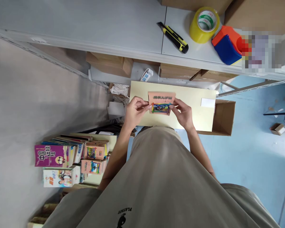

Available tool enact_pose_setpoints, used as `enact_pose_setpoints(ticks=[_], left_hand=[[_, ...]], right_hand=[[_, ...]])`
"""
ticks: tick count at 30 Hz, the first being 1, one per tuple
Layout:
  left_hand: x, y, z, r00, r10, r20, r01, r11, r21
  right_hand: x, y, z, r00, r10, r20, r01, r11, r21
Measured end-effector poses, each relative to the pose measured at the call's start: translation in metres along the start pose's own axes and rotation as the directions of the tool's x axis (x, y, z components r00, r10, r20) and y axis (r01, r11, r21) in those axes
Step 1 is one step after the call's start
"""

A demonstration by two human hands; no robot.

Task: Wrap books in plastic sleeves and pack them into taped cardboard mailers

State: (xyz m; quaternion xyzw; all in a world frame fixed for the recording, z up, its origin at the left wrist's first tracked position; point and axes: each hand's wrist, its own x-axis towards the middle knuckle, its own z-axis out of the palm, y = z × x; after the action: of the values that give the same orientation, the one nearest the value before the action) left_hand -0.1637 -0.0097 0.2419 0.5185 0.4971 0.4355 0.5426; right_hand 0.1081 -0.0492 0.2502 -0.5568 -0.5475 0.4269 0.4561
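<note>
A small pink booklet (pixel 161 96) with a colourful picture on its cover is held up between my two hands. My left hand (pixel 137 110) pinches its left edge between thumb and fingers. On the opposite edge, my right hand (pixel 183 113) grips it the same way. Beneath the booklet lies a pale yellow board (pixel 194 118), with a white slip of paper (pixel 207 102) near its right end. The cover's lettering is blurred.
Above, a grey shelf (pixel 85 25) carries a utility knife (pixel 173 37), a yellow tape roll (pixel 197 30) and a red-and-blue tape dispenser (pixel 226 46). Stacked books (pixel 52 155) stand at lower left. An open cardboard box (pixel 224 117) sits by the board's right end.
</note>
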Motion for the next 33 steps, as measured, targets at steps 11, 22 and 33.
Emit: enact_pose_setpoints(ticks=[11, 22, 33], left_hand=[[-0.007, 0.015, 0.001, 0.993, -0.080, 0.090, 0.084, 0.996, -0.041], [-0.019, 0.013, 0.012, 0.989, -0.145, 0.009, 0.145, 0.989, -0.035], [-0.034, 0.038, 0.062, 0.879, 0.394, 0.270, -0.469, 0.819, 0.331]], right_hand=[[-0.007, -0.010, 0.000, 0.983, 0.178, 0.033, -0.181, 0.970, 0.164], [-0.016, -0.025, 0.005, 0.959, 0.270, 0.088, -0.282, 0.940, 0.189], [-0.006, 0.036, 0.053, 0.910, 0.376, 0.173, -0.413, 0.786, 0.460]])
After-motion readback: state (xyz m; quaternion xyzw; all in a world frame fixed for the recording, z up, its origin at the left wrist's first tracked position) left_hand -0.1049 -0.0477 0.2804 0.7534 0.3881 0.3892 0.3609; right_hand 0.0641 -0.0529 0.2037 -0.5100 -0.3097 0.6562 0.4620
